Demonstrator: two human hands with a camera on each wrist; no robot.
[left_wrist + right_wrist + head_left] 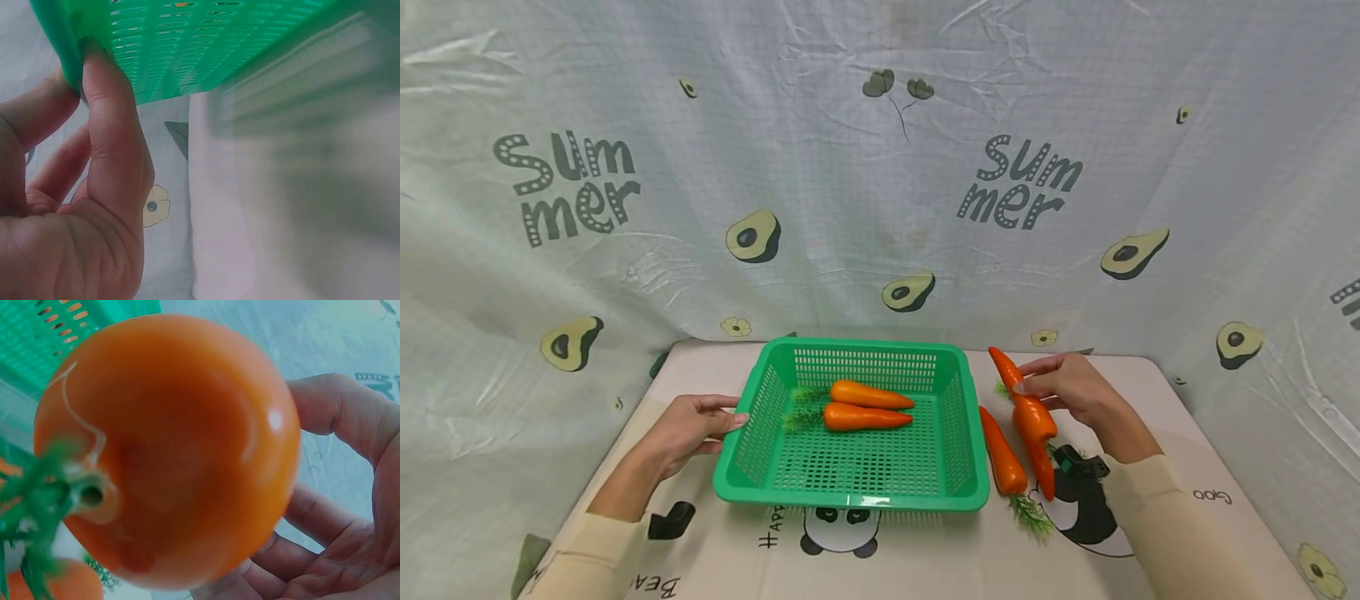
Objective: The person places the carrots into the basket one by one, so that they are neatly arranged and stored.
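Note:
My left hand point(688, 433) pinches the left rim of a green plastic basket point(917, 503); in the left wrist view the thumb and fingers point(112, 125) are on either side of that rim. Inside the basket lie two orange carrots, one behind point(868, 394) and one in front point(867, 417), their green tops to the left. To the right of the basket my right hand point(1071, 387) holds another carrot point(1033, 417) by its side, tip pointing away. The right wrist view shows this carrot's thick end point(181, 450) close up, hiding part of the fingers.
A carrot point(1003, 454) with a leafy top lies on the table beside the basket's right wall. Another carrot point(1042, 467) lies partly hidden under the held one. A printed cloth point(850, 275) hangs behind the table point(955, 558).

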